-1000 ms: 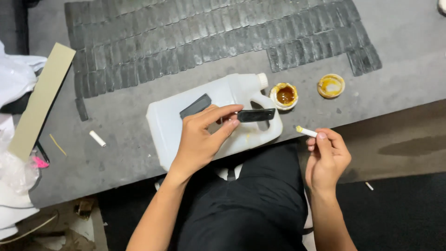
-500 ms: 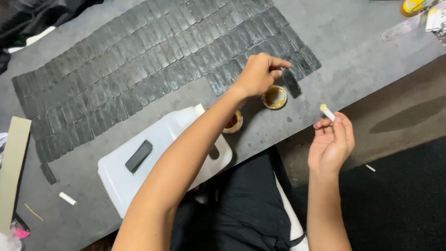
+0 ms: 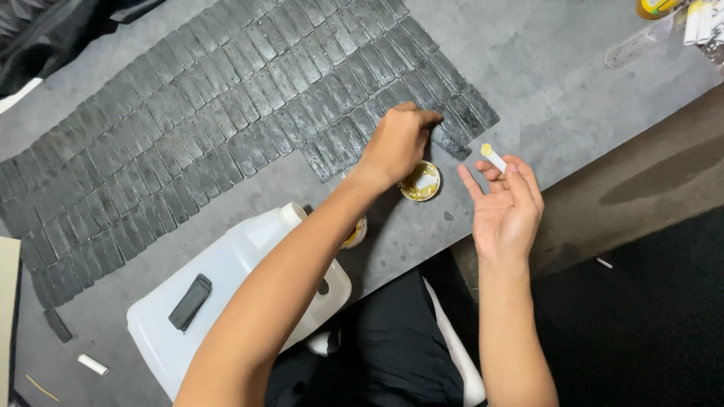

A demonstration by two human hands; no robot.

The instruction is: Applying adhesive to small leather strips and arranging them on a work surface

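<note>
My left hand reaches across the grey table, its fingertips pressing a black strip down at the near right end of a large field of black strips laid in rows. My right hand hovers beside it and pinches a short white stick with a yellow tip between thumb and fingers. A small round lid with yellow glue lies just under my left wrist. A glue pot is mostly hidden by my left forearm.
A white plastic jug lies on its side near me with one black strip on it. Another white stick lies at the lower left. A cardboard edge shows at far left, clutter at top right.
My left hand carried a black strip from the jug to the right end of the rows and now presses it down. My right hand rose closer to it. The view shifted right.
</note>
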